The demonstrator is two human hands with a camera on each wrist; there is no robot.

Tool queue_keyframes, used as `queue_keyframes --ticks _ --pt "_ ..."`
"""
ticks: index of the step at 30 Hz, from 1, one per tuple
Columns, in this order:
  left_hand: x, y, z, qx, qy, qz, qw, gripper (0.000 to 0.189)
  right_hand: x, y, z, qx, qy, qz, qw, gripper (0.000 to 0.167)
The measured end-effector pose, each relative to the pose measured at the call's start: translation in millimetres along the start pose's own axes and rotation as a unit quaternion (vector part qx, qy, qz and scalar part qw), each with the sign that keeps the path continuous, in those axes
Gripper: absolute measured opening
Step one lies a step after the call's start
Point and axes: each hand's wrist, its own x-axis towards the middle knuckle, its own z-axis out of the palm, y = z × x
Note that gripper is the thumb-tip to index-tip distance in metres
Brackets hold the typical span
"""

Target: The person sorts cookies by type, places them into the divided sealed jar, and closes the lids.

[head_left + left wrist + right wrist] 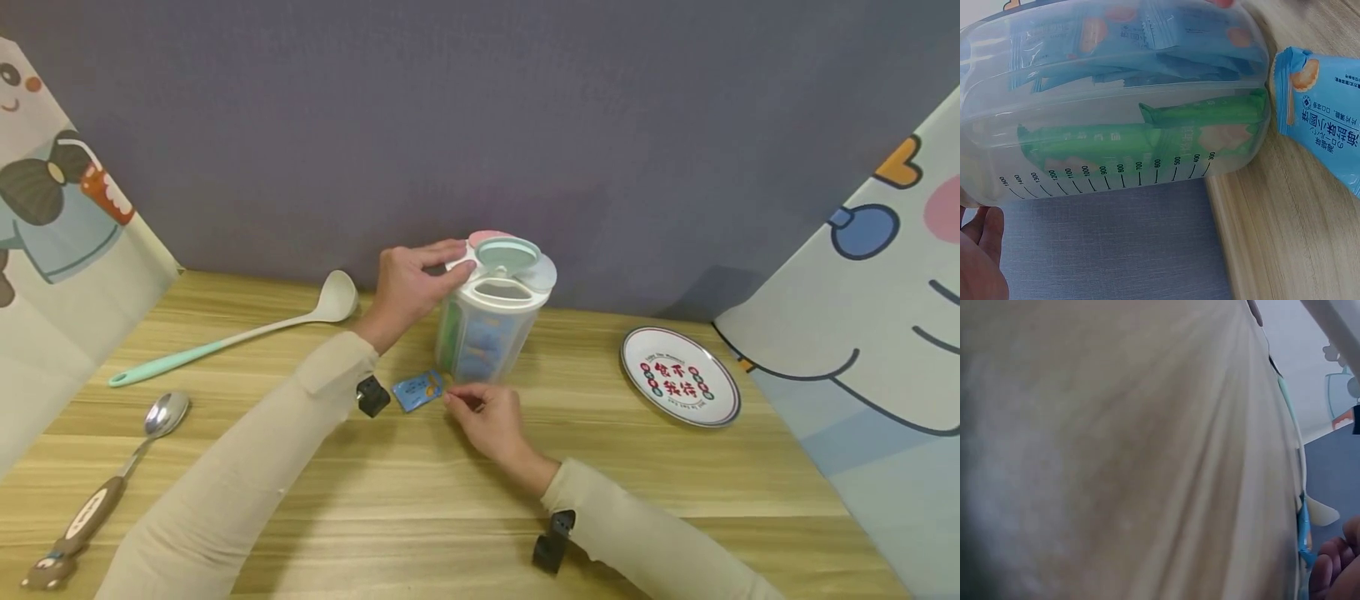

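Observation:
A tall see-through food storage container [480, 342] with a white lid and pink and green caps stands near the back of the table. Blue packets [1204, 37] and green packets [1091, 147] fill its sections. My left hand [412, 287] grips the lid's left edge, thumb in front and fingers behind. Just left of the container's base lies a blue biscuit packet [417, 391], biscuit picture upward. Beside the packet's right end is my right hand [491, 421], low over the table, fingers loosely curled with nothing visible between them. A sleeve [1147, 450] covers most of the right wrist view.
To the left lie a white ladle [335, 298] with a mint handle and a metal spoon [165, 414] with a brown bear handle. A white plate [680, 377] with red lettering sits at the right. A grey panel [480, 125] rises behind the table.

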Motion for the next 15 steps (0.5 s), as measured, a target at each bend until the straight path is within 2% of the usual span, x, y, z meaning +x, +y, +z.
queue_keyframes --ticks 10,15 --pt "-0.5 -0.8 0.1 -0.005 -0.004 0.002 1.0000 0.026 -4.7 6.9 8.6 -0.020 -0.024 -0.004 0.9995 0.014" --pt "0.0 -0.6 0.2 -0.005 0.000 0.007 1.0000 0.026 -4.6 8.5 10.8 -0.032 -0.028 -0.024 0.9988 0.019"
